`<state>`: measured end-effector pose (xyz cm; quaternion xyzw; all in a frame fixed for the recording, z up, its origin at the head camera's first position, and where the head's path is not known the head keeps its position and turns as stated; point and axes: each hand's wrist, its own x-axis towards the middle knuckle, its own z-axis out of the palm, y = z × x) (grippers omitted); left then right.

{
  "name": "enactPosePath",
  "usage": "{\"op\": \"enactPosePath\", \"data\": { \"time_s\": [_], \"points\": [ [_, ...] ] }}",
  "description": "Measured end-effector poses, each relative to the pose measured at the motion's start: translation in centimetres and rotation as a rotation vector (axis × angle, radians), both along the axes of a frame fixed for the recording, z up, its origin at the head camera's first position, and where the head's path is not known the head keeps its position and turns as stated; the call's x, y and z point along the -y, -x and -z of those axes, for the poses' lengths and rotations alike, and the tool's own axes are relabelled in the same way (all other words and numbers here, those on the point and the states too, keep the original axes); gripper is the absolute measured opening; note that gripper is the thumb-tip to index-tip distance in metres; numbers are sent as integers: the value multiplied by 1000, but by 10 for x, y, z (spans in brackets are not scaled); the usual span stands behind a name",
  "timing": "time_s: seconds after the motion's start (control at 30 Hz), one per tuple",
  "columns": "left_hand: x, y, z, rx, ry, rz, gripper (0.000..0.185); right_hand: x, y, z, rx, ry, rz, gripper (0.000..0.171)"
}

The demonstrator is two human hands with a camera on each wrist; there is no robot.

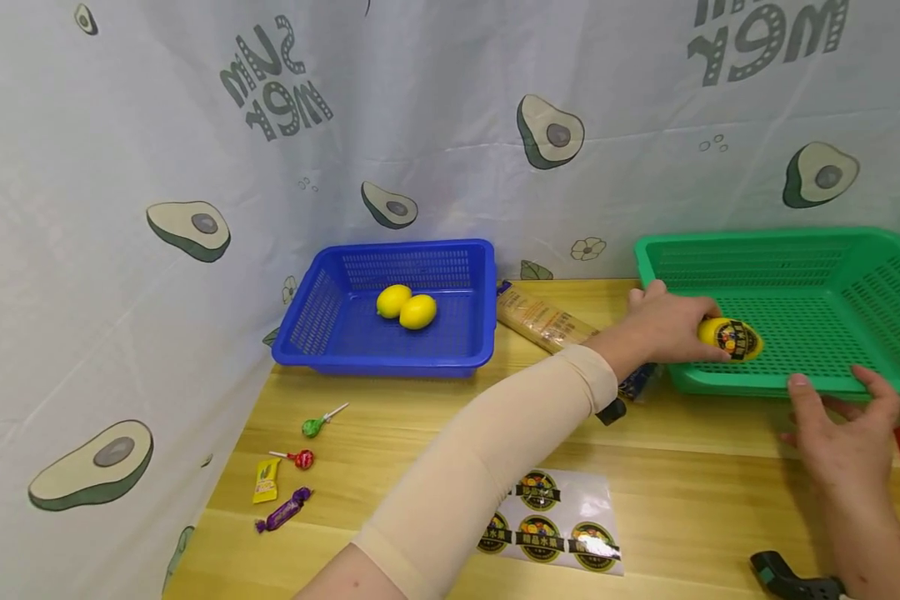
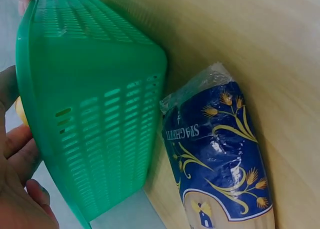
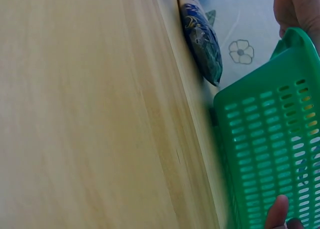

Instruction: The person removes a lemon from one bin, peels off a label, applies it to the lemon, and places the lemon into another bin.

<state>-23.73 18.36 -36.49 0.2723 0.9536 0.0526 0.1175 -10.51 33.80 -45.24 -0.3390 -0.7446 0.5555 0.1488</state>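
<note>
My left hand (image 1: 663, 325) holds a yellow lemon (image 1: 708, 333) with a round black fruit label (image 1: 737, 340) on it, over the left part of the green basket (image 1: 780, 385). In the left wrist view, a bit of the lemon (image 2: 21, 111) shows behind the basket's rim, beside the fingers. At the basket's front side, my right hand (image 1: 843, 437) grips the rim, thumb and index fingertip over its edge and other fingers lower down. One fingertip (image 3: 277, 211) lies against the slotted outer wall in the right wrist view.
Two lemons (image 1: 417, 312) lie in a blue basket (image 1: 390, 362). A spaghetti pack (image 1: 543, 317) lies between the baskets, partly behind my left arm. Nearer are a sheet of round labels (image 1: 600, 508), a black-handled object (image 1: 791, 581), lollipops (image 1: 312, 427) and wrapped sweets (image 1: 285, 510).
</note>
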Motion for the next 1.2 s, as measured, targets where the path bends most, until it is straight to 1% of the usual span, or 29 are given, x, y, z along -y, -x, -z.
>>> {"op": "enactPosePath", "data": {
  "time_s": [0.2, 0.3, 0.37, 0.43, 0.5, 0.6, 0.67, 0.73, 0.83, 0.9, 0.93, 1.0, 1.07, 1.13, 1.2],
  "points": [
    [-1, 0, 3, -1, 10, 0, 46, 3, -2, -3, -6, -5, -5, 68],
    [0, 0, 3, 15, 19, 5, 49, 6, -4, -10, 3, -3, -6, 68],
    [2, 0, 4, 24, 7, 11, 51, 8, -4, -13, 12, 1, -8, 68],
    [6, -1, 4, 24, -30, 21, 51, 10, -4, -15, 12, 9, -7, 68],
    [12, -3, 5, 8, -82, 40, 50, 11, -3, -15, 11, 13, -6, 68],
    [24, -13, 6, -7, -192, 62, 50, 11, -3, -14, 7, 9, -2, 68],
    [35, -22, 6, 3, -295, 61, 49, 10, -4, -14, 13, 4, 1, 68],
    [49, -32, 4, 21, -399, 43, 48, 9, -5, -14, -2, 41, 12, 69],
    [75, -46, 2, 43, -548, 8, 46, 8, -5, -15, -1, 78, 17, 70],
    [94, -55, 3, 39, -623, -16, 44, 7, -5, -17, -2, 96, 17, 71],
    [104, -60, 4, 34, -661, -24, 44, 6, -5, -19, 10, 87, 10, 71],
    [124, -68, 7, 26, -733, -41, 42, 7, -5, -20, 29, 49, 6, 72],
    [145, -75, 10, 9, -780, -53, 41, 10, -8, -22, 49, -16, 8, 72],
    [166, -81, 10, -10, -803, -56, 42, 15, -12, -23, 52, -99, 14, 72],
    [185, -86, 9, -32, -807, -56, 43, 26, -16, -24, 31, -167, 11, 72]
  ]
}}
